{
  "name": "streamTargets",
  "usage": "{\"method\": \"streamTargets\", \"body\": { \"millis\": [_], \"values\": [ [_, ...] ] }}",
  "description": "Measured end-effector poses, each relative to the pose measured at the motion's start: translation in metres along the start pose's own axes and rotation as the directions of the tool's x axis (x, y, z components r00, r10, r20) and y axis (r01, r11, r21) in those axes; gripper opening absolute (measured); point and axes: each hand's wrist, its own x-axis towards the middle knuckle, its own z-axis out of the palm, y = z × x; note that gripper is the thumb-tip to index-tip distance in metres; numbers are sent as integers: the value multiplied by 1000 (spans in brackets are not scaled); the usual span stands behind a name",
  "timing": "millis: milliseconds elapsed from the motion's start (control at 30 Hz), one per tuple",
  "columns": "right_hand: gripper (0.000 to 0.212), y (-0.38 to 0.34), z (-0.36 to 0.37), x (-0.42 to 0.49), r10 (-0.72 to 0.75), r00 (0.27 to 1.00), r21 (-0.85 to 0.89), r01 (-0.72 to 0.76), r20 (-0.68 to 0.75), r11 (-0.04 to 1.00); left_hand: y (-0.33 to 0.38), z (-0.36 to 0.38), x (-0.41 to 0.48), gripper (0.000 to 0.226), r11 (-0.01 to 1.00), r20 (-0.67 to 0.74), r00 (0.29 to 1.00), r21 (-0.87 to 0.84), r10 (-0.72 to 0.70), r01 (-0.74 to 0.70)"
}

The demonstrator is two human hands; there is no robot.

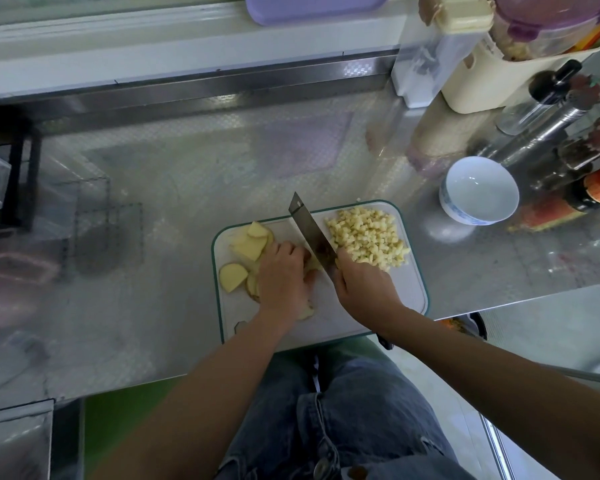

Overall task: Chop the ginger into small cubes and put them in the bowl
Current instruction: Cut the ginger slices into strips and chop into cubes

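Our ginger slices (246, 249) lie left on the cutting board (413, 289), with the cubes (368, 237) heaped far right. Our left hand (284, 275) curls over the slices to pin them, and our right hand (364, 282) grips the cleaver (309, 226). We should tuck our fingertips and space the cuts evenly. The bowl (478, 194) at right holds nothing.

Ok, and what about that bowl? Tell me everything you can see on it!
The bowl is round and white, with a blue pattern low on its outside. It looks like glazed china. It stands upright on the shiny metal counter, just past the far right corner of the cutting board, not on it. It is empty: the ginger cubes lie heaped on the board. Bottles stand close behind it; I cannot tell if one touches it.
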Motion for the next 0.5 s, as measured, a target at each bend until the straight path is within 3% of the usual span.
{"method": "streamTargets", "body": {
  "millis": [100,333,500],
  "values": [
    [20,-3,4,1,9,1000,-27,-9,0,1000,-1,0,1,22,1000,1,1000,6,9,-9],
    [11,12,-10,8,95,994,32,-93,-62,995,7,2,5,24,999,8,999,9,35,-35],
    [12,15,-22,2,61,996,60,-58,-60,997,18,4,9,24,997,-3,997,5,72,-72]
  ]
}}
